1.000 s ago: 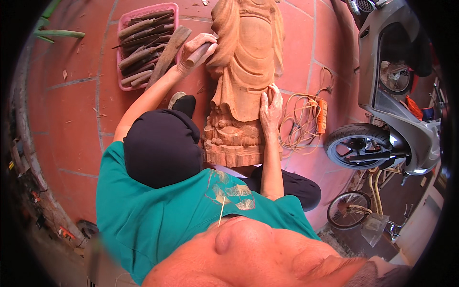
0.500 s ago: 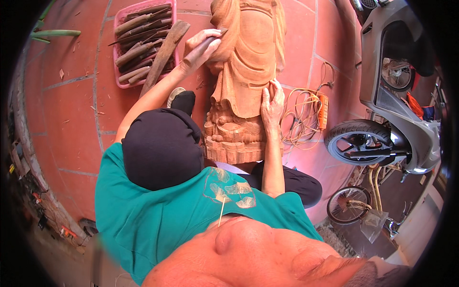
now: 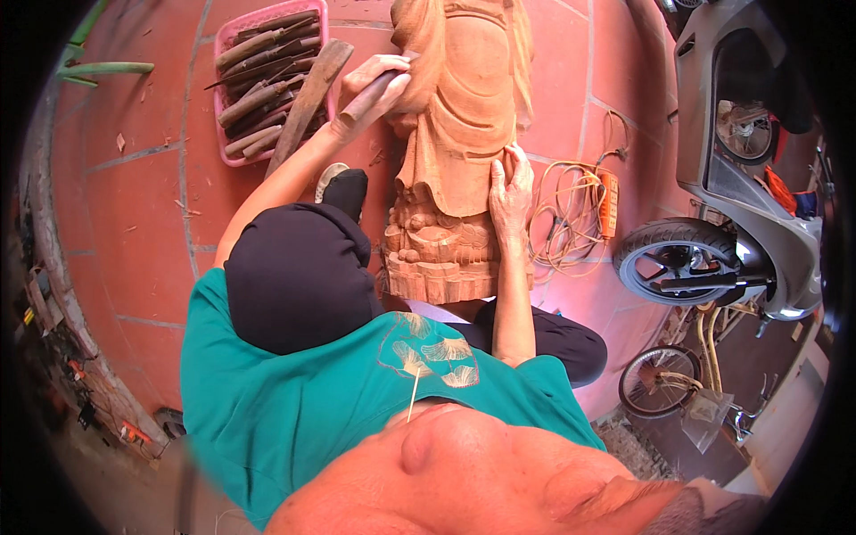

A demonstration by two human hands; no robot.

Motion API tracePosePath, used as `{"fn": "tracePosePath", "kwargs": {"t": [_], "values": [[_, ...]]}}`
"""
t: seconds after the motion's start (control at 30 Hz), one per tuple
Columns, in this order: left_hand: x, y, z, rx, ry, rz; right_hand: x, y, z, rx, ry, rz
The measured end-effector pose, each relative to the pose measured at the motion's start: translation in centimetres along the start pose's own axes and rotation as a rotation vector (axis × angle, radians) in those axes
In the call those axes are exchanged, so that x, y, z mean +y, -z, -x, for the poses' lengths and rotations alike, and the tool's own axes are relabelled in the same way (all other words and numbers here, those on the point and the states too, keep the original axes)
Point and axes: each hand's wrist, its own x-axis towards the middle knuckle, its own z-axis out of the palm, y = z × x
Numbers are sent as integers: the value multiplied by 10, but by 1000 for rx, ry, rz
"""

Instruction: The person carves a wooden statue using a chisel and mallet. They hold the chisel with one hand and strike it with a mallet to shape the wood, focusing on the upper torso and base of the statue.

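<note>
A carved wooden statue (image 3: 471,107) with draped robe folds lies on the tiles in front of me, its knobbly carved base (image 3: 437,267) toward my body. In my left hand (image 3: 373,76) is a carving chisel (image 3: 367,100), its wooden handle pointing back toward my wrist. The fingers are closed round it, and its tip is at the sleeve folds on the statue's left edge. My right hand (image 3: 511,196) lies on the statue's right side just above the base, fingers stretched out and holding nothing.
Left of the statue, a pink plastic basket (image 3: 220,116) holds several chisels, with a long wooden bar (image 3: 308,107) leaning across its rim. An orange power strip (image 3: 608,205) and its tangled cord lie to the right. Farther right stand a motorbike (image 3: 682,259) and a bicycle wheel (image 3: 658,382).
The whole view has shifted slightly. My left hand still grips the chisel at the same folds, with the tip slightly turned. The right hand stays on the statue.
</note>
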Motion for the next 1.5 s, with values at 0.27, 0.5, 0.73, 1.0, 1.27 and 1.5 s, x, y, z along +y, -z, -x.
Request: {"fn": "tracePosePath", "kwargs": {"t": [0.27,0.5,0.73,1.0,1.27,1.5], "values": [[-2,-4,29,-104,-64,-45,-2,2,2,-33,-27,27],[7,14,7,-131,-116,-81,1,-2,1,8,-14,-5],[-22,-24,-37,-118,-181,-112,0,-2,1,13,-8,22],[-2,-6,5,-204,-135,-102,1,-2,3,20,-16,5],[1,21,8,-184,78,-53,5,-5,1,35,11,-5],[-13,-14,-38,-192,-236,-89,5,-3,3,20,0,2]]}}
